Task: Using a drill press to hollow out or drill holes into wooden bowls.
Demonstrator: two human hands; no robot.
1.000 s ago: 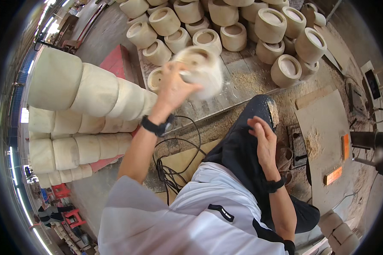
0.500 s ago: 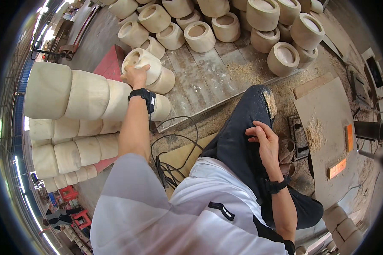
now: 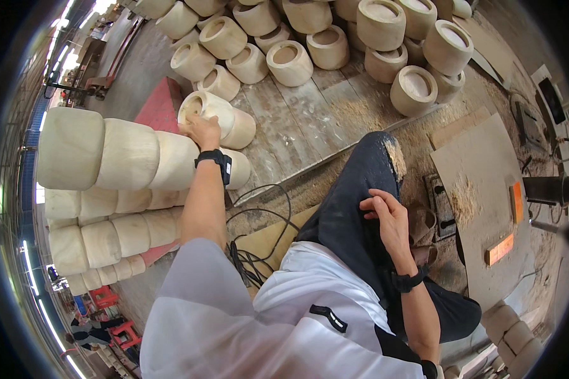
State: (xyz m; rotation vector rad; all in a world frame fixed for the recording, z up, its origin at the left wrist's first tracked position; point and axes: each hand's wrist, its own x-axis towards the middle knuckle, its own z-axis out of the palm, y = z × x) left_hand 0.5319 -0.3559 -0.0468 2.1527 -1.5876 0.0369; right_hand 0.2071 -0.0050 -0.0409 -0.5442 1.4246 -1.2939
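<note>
My left hand [image 3: 203,131] is closed on the rim of a pale hollow wooden block [image 3: 212,103], its fingers partly inside the round opening. That block sits on another pale block [image 3: 241,131] at the left end of the wooden platform. My right hand [image 3: 389,218] hovers by my thigh, holding nothing, its fingers loosely bent and apart. Tall stacks of pale wooden blocks [image 3: 129,153] rise just left of my left forearm.
Several hollow wooden blocks [image 3: 289,64] crowd the far side of the plank platform [image 3: 291,120]. A black cable [image 3: 250,256] lies coiled near my lap. On the right stands a sawdust-strewn board [image 3: 480,215] with orange pieces [image 3: 500,249]. A red panel [image 3: 157,112] lies behind the stacks.
The view has shifted slightly, so the blocks appear a little displaced. My left hand remains on the wooden block, its fingers now reaching further into the opening. My right hand stays near my thigh.
</note>
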